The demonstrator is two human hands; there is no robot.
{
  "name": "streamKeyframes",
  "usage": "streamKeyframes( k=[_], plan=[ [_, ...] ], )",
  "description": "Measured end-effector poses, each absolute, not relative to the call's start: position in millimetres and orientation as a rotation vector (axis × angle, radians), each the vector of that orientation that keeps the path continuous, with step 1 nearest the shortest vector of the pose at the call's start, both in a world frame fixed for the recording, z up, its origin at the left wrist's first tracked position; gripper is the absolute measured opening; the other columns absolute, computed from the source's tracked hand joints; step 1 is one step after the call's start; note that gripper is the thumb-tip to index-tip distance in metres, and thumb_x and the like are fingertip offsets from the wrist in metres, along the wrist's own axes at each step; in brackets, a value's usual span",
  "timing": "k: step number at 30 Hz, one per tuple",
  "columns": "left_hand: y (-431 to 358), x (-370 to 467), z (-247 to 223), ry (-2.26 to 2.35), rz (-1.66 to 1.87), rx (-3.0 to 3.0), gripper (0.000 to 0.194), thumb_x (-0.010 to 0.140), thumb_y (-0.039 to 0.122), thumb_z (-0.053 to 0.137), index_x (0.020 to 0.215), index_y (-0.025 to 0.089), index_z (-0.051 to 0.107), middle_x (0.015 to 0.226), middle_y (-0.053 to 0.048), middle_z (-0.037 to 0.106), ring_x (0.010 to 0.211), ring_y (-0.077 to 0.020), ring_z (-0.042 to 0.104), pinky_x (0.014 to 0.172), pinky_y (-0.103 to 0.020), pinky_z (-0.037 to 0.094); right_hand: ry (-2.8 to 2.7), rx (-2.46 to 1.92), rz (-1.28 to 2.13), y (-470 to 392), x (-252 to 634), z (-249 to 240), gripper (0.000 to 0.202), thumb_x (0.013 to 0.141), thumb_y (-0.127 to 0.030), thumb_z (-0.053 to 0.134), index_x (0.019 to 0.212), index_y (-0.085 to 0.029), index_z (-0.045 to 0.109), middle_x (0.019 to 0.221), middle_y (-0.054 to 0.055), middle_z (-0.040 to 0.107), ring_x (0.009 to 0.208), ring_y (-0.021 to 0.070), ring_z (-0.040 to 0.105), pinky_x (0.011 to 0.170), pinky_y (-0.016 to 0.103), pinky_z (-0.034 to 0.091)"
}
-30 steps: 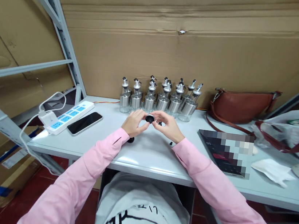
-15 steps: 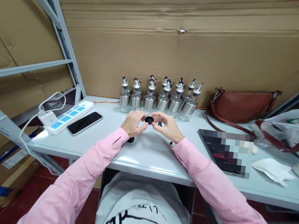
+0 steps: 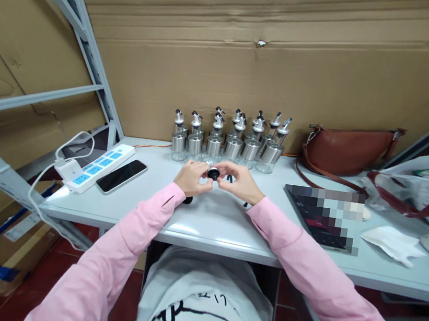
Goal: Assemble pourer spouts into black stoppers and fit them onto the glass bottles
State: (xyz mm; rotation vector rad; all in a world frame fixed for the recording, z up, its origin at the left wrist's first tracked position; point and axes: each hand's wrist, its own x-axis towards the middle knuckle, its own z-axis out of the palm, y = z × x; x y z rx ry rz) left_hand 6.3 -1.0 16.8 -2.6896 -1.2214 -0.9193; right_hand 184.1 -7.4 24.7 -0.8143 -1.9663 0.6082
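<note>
Over the table, my left hand [image 3: 191,177] and my right hand [image 3: 238,180] pinch a small bottle pourer [image 3: 213,173] between them. Its round, black stopper end faces me, and a bit of silver metal shows behind it among the fingers. The fingers of both hands are closed on its sides. Under my left wrist lies a round black part [image 3: 188,199], partly hidden by the sleeve. Small black pieces [image 3: 229,178] show behind my right fingers, and another black piece [image 3: 246,204] lies by my right wrist.
Several glass-and-steel oil bottles [image 3: 213,146] with silver pourers stand along the cardboard wall. To the left are a phone [image 3: 121,177] and a power strip [image 3: 100,167]. A brown bag [image 3: 344,151], a partly blurred tablet [image 3: 310,215], a white tissue [image 3: 393,243] and a plastic bag [image 3: 417,195] occupy the right.
The bottle pourer has turned slightly in my fingers, so more of its silver part shows. Both hands stay at nearly the same spot.
</note>
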Motion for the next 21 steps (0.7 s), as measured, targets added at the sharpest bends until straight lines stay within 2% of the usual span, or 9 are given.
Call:
streamKeyframes(
  k=[8,18,21],
  plan=[
    [-1.5,8.7,17.4,-1.219,-0.954,-2.677,0.014,0.067,0.024,0.049,0.057,0.019,0.040,0.058,0.002,0.052,0.059,-0.0136,0.049,0.070,-0.031,0.034,-1.980,-0.826,0.682,-6.7,186.9,24.7,0.029,0.063,-0.016,0.058,0.091,-0.014,0.063,0.069,0.002,0.066,0.064,0.0130,0.060,0.067,0.026,0.049],
    [-1.1,10.6,16.8,-1.230,-0.917,-2.677,0.016,0.065,0.022,0.049,0.053,0.018,0.038,0.055,0.003,0.052,0.055,-0.0118,0.045,0.074,-0.033,0.033,-2.006,-0.842,0.621,-8.7,188.0,28.7,0.017,0.063,-0.016,0.059,0.079,-0.014,0.063,0.064,0.000,0.064,0.059,0.0116,0.057,0.062,0.024,0.048],
    [1.1,9.4,15.0,-1.215,-0.924,-2.682,0.017,0.066,0.022,0.050,0.054,0.018,0.040,0.055,0.003,0.052,0.055,-0.0115,0.046,0.073,-0.033,0.034,-2.007,-0.849,0.629,-8.0,188.1,27.8,0.019,0.063,-0.015,0.059,0.082,-0.014,0.062,0.064,0.000,0.065,0.060,0.0121,0.059,0.063,0.025,0.048]
  ],
)
